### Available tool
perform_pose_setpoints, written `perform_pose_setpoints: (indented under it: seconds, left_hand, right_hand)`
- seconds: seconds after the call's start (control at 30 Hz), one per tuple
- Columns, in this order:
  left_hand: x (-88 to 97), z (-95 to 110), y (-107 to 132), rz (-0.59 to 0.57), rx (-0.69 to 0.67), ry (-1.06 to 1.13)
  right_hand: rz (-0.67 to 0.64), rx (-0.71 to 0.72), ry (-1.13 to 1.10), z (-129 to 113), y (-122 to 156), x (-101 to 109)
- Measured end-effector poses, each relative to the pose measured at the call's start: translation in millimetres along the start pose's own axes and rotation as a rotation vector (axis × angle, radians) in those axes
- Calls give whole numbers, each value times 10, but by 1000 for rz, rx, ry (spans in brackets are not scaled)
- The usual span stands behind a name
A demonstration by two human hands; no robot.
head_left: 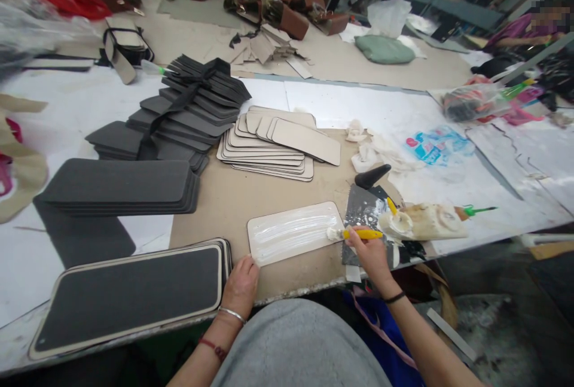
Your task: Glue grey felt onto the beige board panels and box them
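Observation:
A beige rounded panel (pixel 291 234) lies flat in front of me, streaked lengthwise with wet white glue. My left hand (pixel 242 282) is at its lower left corner, fingers closed and pinching the edge. In my right hand (pixel 368 249) is a glue brush (pixel 363 234) with a yellow handle. Its white-coated bristles touch the panel near the right end. Just right of that hand, an open glue bottle (pixel 421 221) lies on its side, caked with glue, with another yellow handle at its opening. A glue-spattered dark board (pixel 359 210) lies between panel and bottle.
Beige panels (pixel 269 148) are piled behind the work. Dark grey panels (pixel 121 183) are stacked at the left, and beige-bordered dark panels (pixel 134 297) lie at the front left edge. Fanned dark pieces (pixel 188 106) stand behind. A person (pixel 529 31) is at the far right.

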State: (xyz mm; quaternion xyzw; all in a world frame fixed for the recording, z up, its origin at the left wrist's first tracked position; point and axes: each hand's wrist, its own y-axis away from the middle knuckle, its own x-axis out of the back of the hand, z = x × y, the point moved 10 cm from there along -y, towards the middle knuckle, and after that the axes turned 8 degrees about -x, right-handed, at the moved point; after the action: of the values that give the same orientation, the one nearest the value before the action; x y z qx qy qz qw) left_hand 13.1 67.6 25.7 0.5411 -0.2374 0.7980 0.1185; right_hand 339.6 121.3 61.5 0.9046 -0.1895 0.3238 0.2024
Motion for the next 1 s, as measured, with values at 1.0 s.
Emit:
perform_pose_setpoints:
  seconds: [1.0]
  left_hand:
    - [-19,-28,-36,-44,128,47]
  right_hand:
    - [-9,-43,-35,-283,-677,127]
